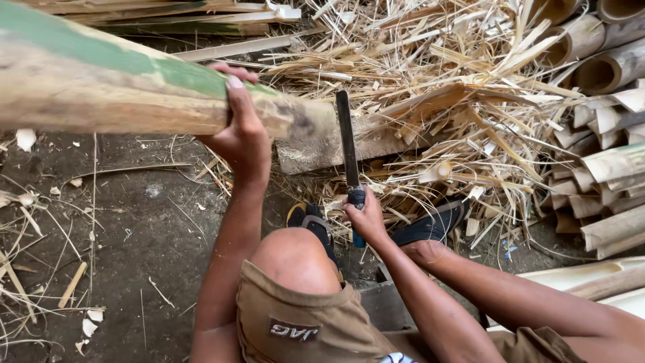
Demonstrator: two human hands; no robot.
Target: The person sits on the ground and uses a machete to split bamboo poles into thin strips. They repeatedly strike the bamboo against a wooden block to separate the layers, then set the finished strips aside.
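Observation:
My left hand (pixel 240 124) grips a thick bamboo pole (pixel 101 84), green and tan, that runs from the upper left to a wooden block (pixel 376 142) where its end rests. My right hand (pixel 365 216) is shut on the handle of a long dark machete (pixel 348 144). The blade points up and away, standing right beside the pole's end. My bent knee (pixel 295 259) sits between both arms.
A deep heap of bamboo shavings and strips (pixel 463 87) covers the ground ahead. Cut bamboo sections (pixel 605 67) are stacked at the right. Black sandals (pixel 430 225) lie by my feet. Dark dirt floor (pixel 134 228) with scattered splinters fills the left.

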